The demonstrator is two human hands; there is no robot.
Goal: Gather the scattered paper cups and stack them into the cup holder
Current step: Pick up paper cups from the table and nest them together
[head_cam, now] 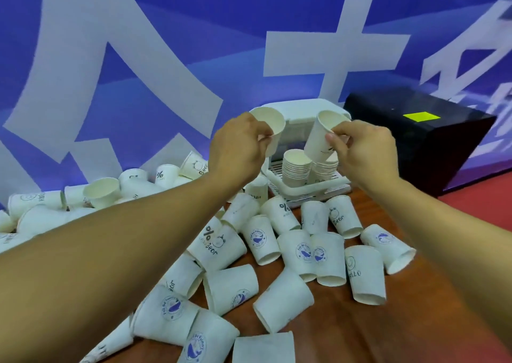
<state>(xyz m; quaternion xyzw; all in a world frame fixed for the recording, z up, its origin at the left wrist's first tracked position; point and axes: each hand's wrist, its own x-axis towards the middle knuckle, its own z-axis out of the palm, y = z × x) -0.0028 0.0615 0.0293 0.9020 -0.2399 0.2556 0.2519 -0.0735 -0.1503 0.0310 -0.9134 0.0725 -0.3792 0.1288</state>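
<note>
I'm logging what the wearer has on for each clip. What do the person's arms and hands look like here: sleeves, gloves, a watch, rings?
Both arms are bare along all that shows, with no sleeve in view. The left hand and right hand wear no gloves. No watch, bracelet or ring shows on either wrist or on the visible fingers.

venue: event hall | evidence: blue printed backdrop [166,43], wooden table [374,335]
</note>
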